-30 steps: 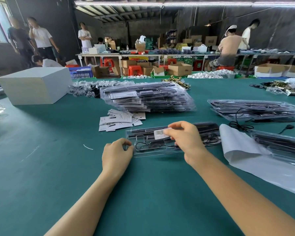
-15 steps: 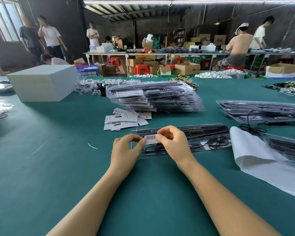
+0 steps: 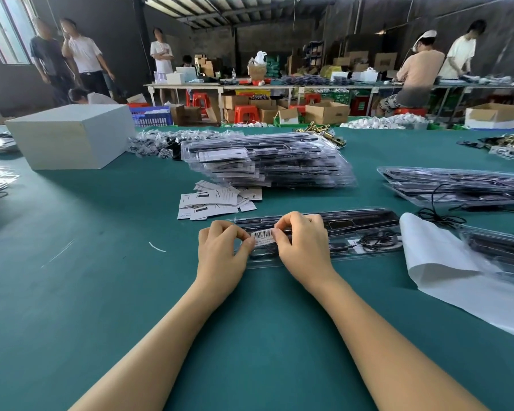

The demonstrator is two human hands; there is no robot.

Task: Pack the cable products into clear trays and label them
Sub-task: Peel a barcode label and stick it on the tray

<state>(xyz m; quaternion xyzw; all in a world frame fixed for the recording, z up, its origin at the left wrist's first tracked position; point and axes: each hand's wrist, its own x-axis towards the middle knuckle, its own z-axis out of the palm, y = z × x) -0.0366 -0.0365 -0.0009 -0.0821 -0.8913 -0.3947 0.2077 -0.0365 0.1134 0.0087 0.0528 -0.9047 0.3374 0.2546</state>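
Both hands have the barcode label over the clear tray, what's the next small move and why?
Probably lower the barcode label flat onto the clear tray and press it down. The left hand and right hand each pinch one end of it just above the tray's left part, so it looks lined up but not yet stuck.

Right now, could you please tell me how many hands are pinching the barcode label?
2: the left hand pinches the barcode label's left end, the right hand its right end.

Bright, even overhead tube lighting, soft shadows on the table [image 3: 72, 292], wide-angle bending at edges, dim background
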